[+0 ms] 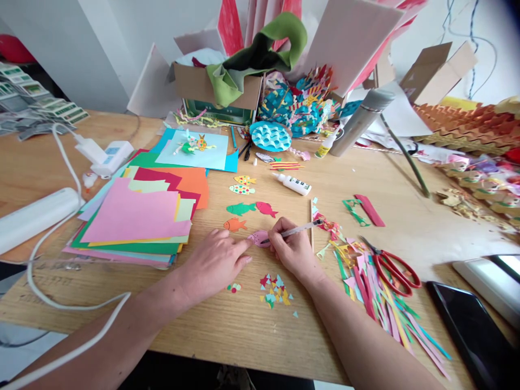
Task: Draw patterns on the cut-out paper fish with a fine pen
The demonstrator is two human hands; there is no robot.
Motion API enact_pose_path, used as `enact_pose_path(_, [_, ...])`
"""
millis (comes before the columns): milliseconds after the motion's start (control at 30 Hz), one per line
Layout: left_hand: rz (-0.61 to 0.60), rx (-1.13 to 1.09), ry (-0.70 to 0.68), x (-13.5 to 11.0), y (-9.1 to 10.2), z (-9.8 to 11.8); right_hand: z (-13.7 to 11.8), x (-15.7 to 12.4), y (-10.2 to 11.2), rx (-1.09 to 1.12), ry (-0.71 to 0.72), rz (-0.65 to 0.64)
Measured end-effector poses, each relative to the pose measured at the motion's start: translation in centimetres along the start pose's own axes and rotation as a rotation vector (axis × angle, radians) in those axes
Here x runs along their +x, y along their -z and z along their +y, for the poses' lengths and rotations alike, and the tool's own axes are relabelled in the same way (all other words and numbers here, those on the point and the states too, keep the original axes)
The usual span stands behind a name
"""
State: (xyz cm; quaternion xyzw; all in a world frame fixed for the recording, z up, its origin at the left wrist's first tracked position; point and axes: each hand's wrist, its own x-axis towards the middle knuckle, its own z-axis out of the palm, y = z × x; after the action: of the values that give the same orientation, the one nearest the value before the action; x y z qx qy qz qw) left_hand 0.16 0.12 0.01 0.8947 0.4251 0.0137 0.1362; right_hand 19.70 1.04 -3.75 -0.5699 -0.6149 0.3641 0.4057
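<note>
on the left of the worktop point(195, 325) lies a stack of paper point(117, 216). to its right is the left hand point(221, 257), loosely open and holding nothing, its index fingertip on the left end of a small pink fish point(257, 238). just beyond that hand lies an orange fish point(234, 225). the pink fish lies flat between the two hands, its long axis running roughly left to right; its right end is partly hidden by the right hand point(287, 246). neither hand is clearly nearer. the right hand grips a pen point(299, 228), slanting down leftward, its tip at the fish. farther right are paper strips point(368, 287) and red-handled scissors point(392, 268).
</note>
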Motion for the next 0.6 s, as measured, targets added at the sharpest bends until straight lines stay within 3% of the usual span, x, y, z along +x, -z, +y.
enact_pose_path(600, [0.026, 0.039, -0.010, -0.05, -0.17, -0.01, 0.31, 0.07, -0.08, -0.012, 0.008, -0.013])
